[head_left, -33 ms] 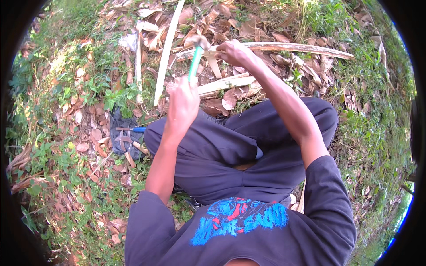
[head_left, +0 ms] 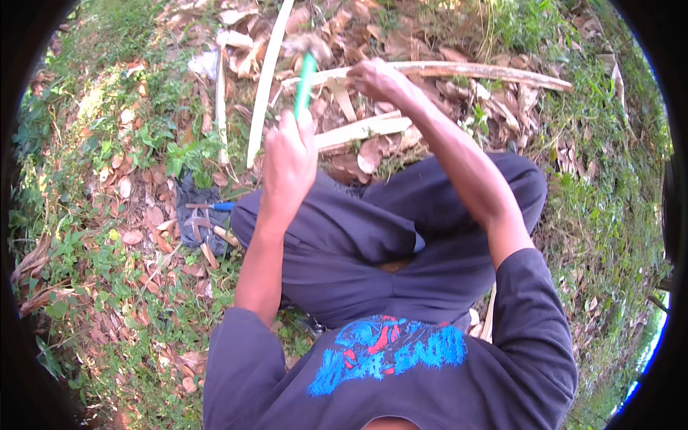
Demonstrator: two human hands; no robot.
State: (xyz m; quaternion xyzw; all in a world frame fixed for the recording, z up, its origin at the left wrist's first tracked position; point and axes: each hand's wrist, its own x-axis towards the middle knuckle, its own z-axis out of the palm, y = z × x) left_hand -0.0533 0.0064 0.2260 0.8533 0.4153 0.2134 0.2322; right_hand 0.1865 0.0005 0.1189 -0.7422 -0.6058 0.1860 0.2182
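My left hand [head_left: 289, 150] is closed round the green handle [head_left: 306, 82] of a hammer, whose head [head_left: 309, 47] is smeared by motion. The head is up at the left of a long, bent wooden strip [head_left: 494, 70]. My right hand [head_left: 380, 80] is at this strip, fingers pinched together over its left part; whatever they grip is hidden. A short, flat piece of wood [head_left: 342, 100] slants down from the strip just left of those fingers. Closer to my crossed legs lies another pale length of wood [head_left: 362, 132].
A long pale strip [head_left: 269, 86] lies to the left, beside a thinner stick [head_left: 221, 107]. By my left knee, a blue-handled tool [head_left: 221, 206] and other tools lie on a dark cloth [head_left: 190, 192]. Dry leaves and grass cover the ground.
The hammer has moved up and to the left, away from the short piece of wood, with my left hand following slightly. My right hand stays almost in place at the strip.
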